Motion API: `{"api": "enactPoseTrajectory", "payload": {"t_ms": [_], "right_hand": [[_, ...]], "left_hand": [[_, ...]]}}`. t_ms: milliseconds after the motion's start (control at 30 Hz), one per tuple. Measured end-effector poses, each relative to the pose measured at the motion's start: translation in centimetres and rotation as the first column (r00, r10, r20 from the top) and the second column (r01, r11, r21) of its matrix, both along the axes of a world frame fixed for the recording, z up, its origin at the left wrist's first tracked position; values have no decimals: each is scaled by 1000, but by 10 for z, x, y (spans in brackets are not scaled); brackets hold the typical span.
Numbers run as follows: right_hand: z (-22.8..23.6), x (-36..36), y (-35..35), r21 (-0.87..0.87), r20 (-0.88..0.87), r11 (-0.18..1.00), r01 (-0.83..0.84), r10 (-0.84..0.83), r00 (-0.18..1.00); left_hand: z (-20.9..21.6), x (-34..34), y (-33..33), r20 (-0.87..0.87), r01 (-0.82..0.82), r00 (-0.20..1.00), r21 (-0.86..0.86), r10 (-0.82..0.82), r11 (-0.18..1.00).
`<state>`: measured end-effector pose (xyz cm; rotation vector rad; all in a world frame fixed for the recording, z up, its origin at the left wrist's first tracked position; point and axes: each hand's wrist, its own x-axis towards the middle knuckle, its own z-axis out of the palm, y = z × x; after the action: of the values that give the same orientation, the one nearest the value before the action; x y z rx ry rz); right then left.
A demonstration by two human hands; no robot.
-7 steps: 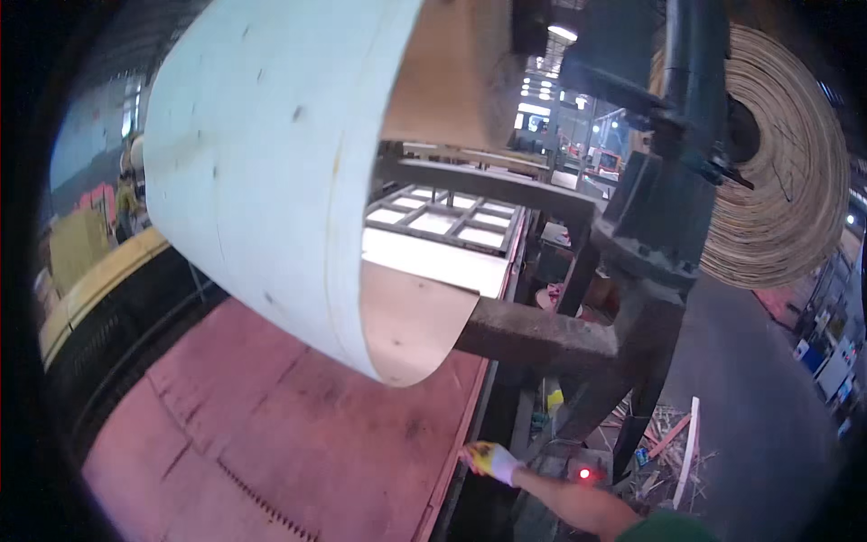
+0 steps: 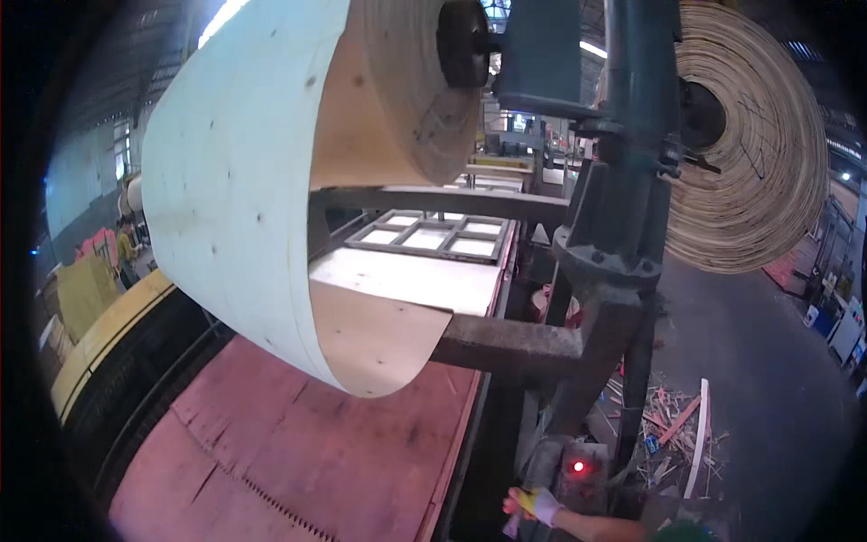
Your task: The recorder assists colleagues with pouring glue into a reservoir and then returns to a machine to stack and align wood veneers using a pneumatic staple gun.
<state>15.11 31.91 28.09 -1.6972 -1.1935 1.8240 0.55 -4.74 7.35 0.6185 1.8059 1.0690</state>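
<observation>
Reaching in from the lower right edge, the right hand, in a white and yellow glove, rests against the grey control box at the foot of the machine, just left of its glowing red lamp. Its fingers look curled, but whether they grip anything cannot be told at this size. The left hand does not show.

Above, a broad sheet of pale veneer curves down off a large roll and ends in a drooping tongue over the reddish veneer sheet lying flat on the bed below. A rusty steel beam juts from the blue-green machine column under the curl. A second coiled veneer roll hangs to the right. Wood scraps litter the floor by the column's base. Farther back, a metal frame with square openings lies beyond the curl.
</observation>
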Motion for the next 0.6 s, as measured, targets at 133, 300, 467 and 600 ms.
{"api": "enactPoseTrajectory", "payload": {"t_ms": [133,300,467,600], "right_hand": [[-5,57,-48,-101,-58,958,270,-276,959],[-16,78,-40,-417,-332,785,459,-601,727],[-97,67,2,-288,-578,909,301,-416,702],[-43,-6,63,-312,-544,759,571,-636,548]], "left_hand": [[22,-7,-12,229,-171,950,-186,211,968],[124,-77,54,45,126,991,59,-129,990],[149,-142,209,-279,398,898,181,-341,899],[32,-224,355,-498,694,635,34,-590,719]]}}
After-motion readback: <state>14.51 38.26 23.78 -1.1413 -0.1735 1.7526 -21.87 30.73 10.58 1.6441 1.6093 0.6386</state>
